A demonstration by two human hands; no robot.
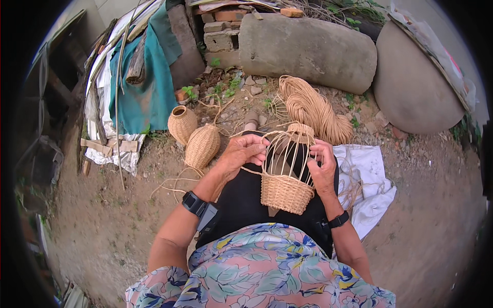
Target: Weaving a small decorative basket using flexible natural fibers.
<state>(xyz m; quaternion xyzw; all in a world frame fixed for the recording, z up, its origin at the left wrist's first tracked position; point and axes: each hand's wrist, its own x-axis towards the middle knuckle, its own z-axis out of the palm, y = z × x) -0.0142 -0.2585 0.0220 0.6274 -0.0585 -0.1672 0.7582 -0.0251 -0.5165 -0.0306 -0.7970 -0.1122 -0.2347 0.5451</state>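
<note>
Black cloth [239, 203] covers the lap, and above it both forearms [173, 238] slant inward. Beyond slumps a thick hank of ropy tan cord [310, 105]. At the lap, between the hands, sits an unfinished basket [287, 194]: coarsely plaited near the body, then bare curved ribs, then a narrow neck. Left hand [245, 153] pinches at its left side, on rib or cord, I cannot tell which; right hand [323, 168] grasps ribs opposite, fingers bent. Two bulbous, tightly woven baskets [202, 147] lie leftward.
</note>
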